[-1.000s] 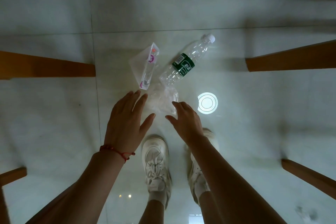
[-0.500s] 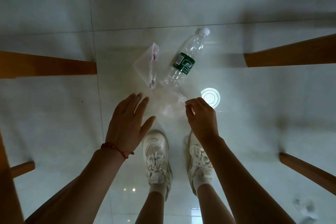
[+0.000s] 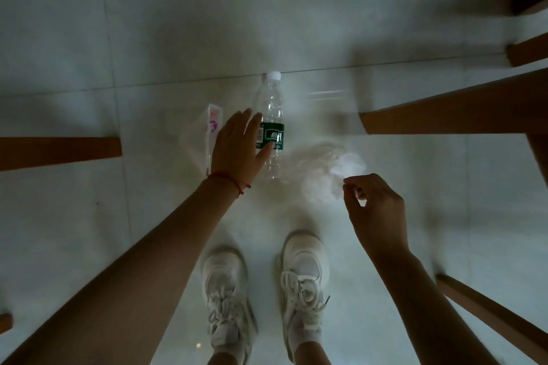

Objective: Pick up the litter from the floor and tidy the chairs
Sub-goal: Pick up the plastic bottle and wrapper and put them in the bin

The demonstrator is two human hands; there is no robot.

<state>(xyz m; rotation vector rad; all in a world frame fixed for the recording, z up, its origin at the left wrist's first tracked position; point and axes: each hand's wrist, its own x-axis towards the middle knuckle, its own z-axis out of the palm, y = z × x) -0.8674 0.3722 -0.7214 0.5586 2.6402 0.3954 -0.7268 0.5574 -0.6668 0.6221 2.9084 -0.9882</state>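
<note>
Litter lay on the floor [image 3: 89, 216] between wooden chair legs [image 3: 444, 115]: a clear bottle [image 3: 271, 115] on its side and a flat wrapper [image 3: 204, 133] beside it. Left hand [image 3: 237, 148] hovered over both, grip spread. Right hand [image 3: 376, 204] pinched a crumpled clear bag [image 3: 329, 169], blurred, near white shoes [image 3: 302, 275].

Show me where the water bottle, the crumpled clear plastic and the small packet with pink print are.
water bottle [image 3: 273, 134]: head view, on its green label.
crumpled clear plastic [image 3: 321, 164]: head view, on its bunched middle, pinched by the right hand [image 3: 376, 204].
small packet [image 3: 199, 139]: head view, on its clear face beside the left hand [image 3: 237, 148].
</note>
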